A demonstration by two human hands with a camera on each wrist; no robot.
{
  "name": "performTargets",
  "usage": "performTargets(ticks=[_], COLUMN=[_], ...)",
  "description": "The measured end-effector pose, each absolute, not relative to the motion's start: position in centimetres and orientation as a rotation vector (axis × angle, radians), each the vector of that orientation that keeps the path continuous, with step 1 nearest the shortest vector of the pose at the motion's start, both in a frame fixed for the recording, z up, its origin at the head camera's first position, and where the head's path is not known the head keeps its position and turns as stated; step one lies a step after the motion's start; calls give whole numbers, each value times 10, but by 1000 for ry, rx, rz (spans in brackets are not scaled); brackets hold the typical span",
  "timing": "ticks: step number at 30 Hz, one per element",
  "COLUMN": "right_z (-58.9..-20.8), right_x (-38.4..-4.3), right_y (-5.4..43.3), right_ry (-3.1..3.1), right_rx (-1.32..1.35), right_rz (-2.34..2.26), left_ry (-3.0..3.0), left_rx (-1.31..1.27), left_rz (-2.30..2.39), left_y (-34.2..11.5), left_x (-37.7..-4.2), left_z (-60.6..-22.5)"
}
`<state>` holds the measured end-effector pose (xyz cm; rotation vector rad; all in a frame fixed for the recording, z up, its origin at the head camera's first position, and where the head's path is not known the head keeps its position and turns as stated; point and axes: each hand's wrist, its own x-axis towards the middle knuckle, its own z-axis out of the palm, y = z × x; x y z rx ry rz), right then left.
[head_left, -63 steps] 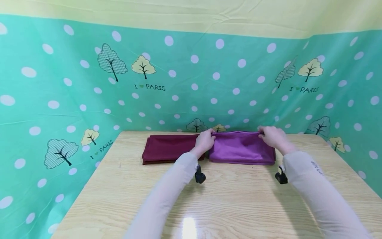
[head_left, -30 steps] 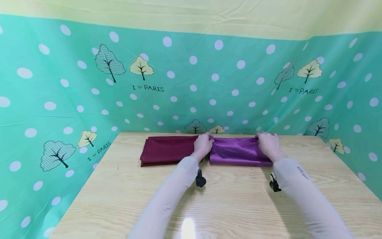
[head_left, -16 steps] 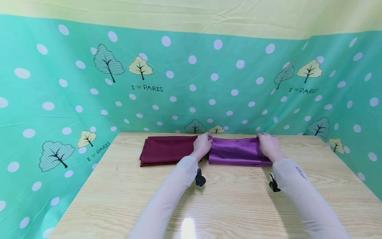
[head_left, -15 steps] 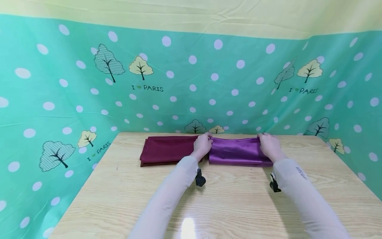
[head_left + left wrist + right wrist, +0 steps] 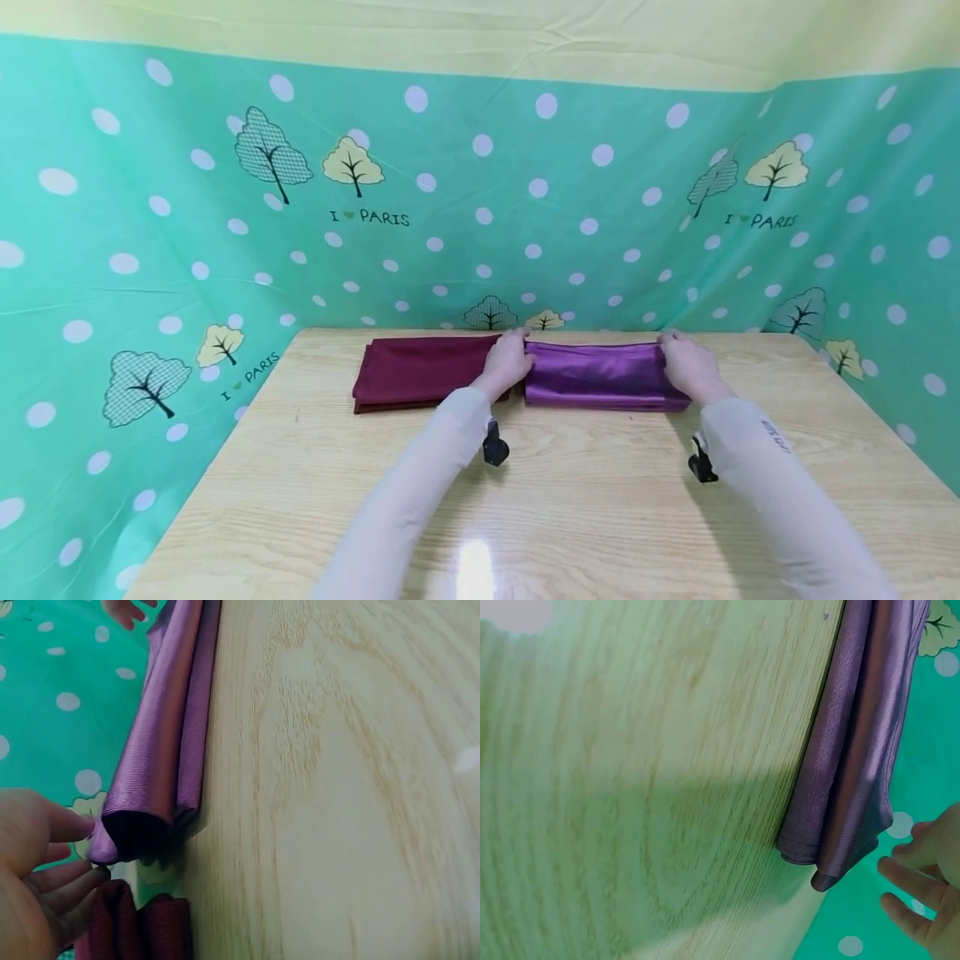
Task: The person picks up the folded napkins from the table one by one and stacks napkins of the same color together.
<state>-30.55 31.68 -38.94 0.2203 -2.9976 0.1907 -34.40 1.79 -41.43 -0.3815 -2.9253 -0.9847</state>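
In the head view a folded purple cloth (image 5: 600, 377) lies near the table's back edge. Left of it is a folded dark red cloth (image 5: 427, 369). My left hand (image 5: 510, 360) is over the place where the two meet. The left wrist view shows the purple cloth's corner (image 5: 105, 849) between its thumb and spread fingers (image 5: 64, 881), not squeezed; whether they touch it is hard to tell. My right hand (image 5: 688, 365) is at the purple cloth's right end. In the right wrist view its fingers (image 5: 911, 881) are parted and stand off the cloth.
The wooden table (image 5: 570, 500) stretches out in front of both cloths. A green dotted curtain (image 5: 480, 192) hangs right behind the table's back edge and along the sides. Black wrist cameras (image 5: 495, 446) hang under both wrists.
The purple cloth's raised upper edge has come down and the cloth lies flatter. My right hand has shifted slightly right, off its end. The dark red cloth stays in place.
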Motion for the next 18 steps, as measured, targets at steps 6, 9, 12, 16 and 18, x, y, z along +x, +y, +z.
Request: performTargets(ticks=[6, 9, 12, 16, 18], right_z=[-386, -384, -383, -383, -382], right_x=[-303, -300, -296, -289, -286], right_y=[314, 312, 311, 309, 308], right_ry=[-3003, -3011, -3013, -2997, -2982], right_rx=[235, 245, 284, 333, 336], right_rz=[221, 250, 289, 328, 332], left_ry=[-2919, -2920, -2913, -2912, -2912], left_rx=[-426, -469, -508, -539, -554], left_rz=[-954, -941, -978, -981, -963], left_y=[10, 6, 0, -7, -10], left_x=[-338, -335, -330, -323, -319], left_z=[-405, -401, -398, -397, -396])
